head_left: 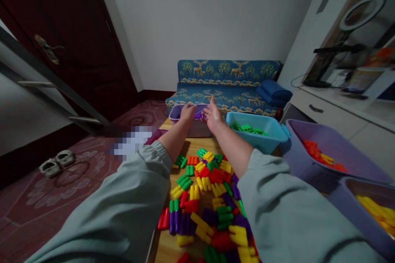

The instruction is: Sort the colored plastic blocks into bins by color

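Both my arms reach forward over a wooden table [191, 148] to a purple bin [175, 115] at its far edge. My left hand [187, 112] hangs over the bin with its fingers curled downward; what is under them is hidden. My right hand [212, 116] is beside it, fingers stretched out and apart, the thumb touching a purple block [199, 115] in the bin. A heap of plastic blocks [210, 197] in red, yellow, green, purple and orange lies on the table between my forearms.
A blue bin [271, 135] holds green blocks. To the right a purple bin [354, 160] holds orange blocks, and another [348, 209] holds yellow ones. A patterned blue sofa [228, 86] stands behind. Slippers [57, 163] lie on the floor at left by a dark door [77, 41].
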`<state>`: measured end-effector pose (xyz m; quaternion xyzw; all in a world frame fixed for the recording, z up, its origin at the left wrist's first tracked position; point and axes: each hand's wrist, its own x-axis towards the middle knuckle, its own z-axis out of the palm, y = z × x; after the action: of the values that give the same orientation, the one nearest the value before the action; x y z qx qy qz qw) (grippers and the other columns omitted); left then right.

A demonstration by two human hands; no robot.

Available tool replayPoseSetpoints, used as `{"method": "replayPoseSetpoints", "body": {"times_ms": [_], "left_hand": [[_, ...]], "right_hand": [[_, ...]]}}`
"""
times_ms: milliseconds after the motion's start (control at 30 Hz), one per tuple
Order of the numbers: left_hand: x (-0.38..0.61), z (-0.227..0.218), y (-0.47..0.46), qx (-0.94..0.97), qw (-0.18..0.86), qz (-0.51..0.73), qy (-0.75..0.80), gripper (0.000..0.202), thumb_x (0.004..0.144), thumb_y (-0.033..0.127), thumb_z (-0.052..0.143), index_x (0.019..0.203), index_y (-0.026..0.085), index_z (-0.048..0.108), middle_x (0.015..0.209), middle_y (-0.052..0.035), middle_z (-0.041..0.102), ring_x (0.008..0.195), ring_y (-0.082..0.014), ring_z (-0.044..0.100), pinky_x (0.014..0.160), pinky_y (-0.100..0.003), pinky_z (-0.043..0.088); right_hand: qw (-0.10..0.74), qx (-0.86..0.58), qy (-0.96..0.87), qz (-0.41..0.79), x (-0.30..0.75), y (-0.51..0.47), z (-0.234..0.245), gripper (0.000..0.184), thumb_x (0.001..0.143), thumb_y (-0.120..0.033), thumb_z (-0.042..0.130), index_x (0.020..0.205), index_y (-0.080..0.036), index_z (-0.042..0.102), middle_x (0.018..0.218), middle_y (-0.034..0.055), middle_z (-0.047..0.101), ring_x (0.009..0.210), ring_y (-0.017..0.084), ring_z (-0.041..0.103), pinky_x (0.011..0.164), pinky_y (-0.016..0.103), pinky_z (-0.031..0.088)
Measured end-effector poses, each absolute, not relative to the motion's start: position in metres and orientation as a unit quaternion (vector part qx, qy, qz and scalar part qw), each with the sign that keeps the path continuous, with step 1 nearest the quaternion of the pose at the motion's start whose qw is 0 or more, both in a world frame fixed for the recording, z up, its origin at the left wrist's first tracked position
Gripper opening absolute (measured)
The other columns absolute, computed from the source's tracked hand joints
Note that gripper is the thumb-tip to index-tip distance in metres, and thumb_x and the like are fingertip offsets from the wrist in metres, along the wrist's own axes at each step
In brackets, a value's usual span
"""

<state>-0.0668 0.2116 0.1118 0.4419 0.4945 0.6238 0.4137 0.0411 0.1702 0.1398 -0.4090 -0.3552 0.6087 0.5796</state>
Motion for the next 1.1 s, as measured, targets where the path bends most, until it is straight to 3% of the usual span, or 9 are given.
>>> {"method": "replayPoseSetpoints", "body": {"times_ms": [133,233,367,500,700,1100], "left_hand": [[-0.069,0.081,0.193,0.539,0.323,0.546,0.554,0.048,0.065,0.005,0.062,0.111,0.015,0.065,0.124,-0.0104,0.062,0.124,-0.0246,0.048,0.108,-0.034,0.032],[-0.067,0.071,0.188,0.599,0.279,0.490,0.569,0.045,0.062,-0.002,0.061,0.102,0.019,0.069,0.121,-0.0082,0.064,0.127,-0.0228,0.045,0.112,-0.034,0.026],[-0.065,0.067,0.198,0.631,0.233,0.447,0.590,0.032,0.066,0.001,0.062,0.088,0.020,0.071,0.110,-0.0096,0.068,0.124,-0.0236,0.047,0.110,-0.036,0.029],[-0.063,0.067,0.208,0.643,0.208,0.434,0.595,0.022,0.068,0.003,0.061,0.075,0.021,0.072,0.090,-0.0100,0.071,0.108,-0.0243,0.058,0.106,-0.036,0.035],[-0.058,0.068,0.193,0.673,0.188,0.426,0.575,0.023,0.069,0.005,0.060,0.074,0.021,0.074,0.086,-0.0075,0.073,0.096,-0.0215,0.063,0.098,-0.029,0.041],[-0.064,0.069,0.160,0.700,0.192,0.420,0.545,0.028,0.065,0.003,0.057,0.074,0.022,0.075,0.085,-0.0060,0.071,0.097,-0.0231,0.062,0.100,-0.030,0.040]], "right_hand": [[0.609,-0.400,-0.397,0.558,0.056,0.139,0.095,0.045,0.088,-0.054,0.047,0.113,-0.018,0.057,0.115,0.0109,0.064,0.085,0.017,0.067,0.060,0.024,0.050],[0.616,-0.403,-0.399,0.546,0.069,0.113,0.068,0.042,0.084,-0.054,0.052,0.106,-0.018,0.058,0.105,0.0088,0.066,0.073,0.015,0.068,0.053,0.022,0.048],[0.620,-0.414,-0.396,0.536,0.087,0.091,0.049,0.047,0.079,-0.059,0.056,0.102,-0.018,0.058,0.097,0.0071,0.068,0.067,0.014,0.067,0.050,0.021,0.048],[0.626,-0.417,-0.405,0.520,0.105,0.080,0.041,0.048,0.077,-0.060,0.058,0.102,-0.019,0.060,0.097,0.0061,0.069,0.067,0.014,0.067,0.049,0.020,0.048],[0.629,-0.422,-0.414,0.505,0.124,0.067,0.033,0.049,0.080,-0.060,0.056,0.103,-0.017,0.062,0.098,0.0069,0.068,0.066,0.013,0.067,0.049,0.020,0.048],[0.628,-0.445,-0.417,0.482,0.136,0.040,0.028,0.047,0.080,-0.059,0.056,0.101,-0.018,0.065,0.098,0.0074,0.069,0.069,0.014,0.066,0.053,0.021,0.048]]}}
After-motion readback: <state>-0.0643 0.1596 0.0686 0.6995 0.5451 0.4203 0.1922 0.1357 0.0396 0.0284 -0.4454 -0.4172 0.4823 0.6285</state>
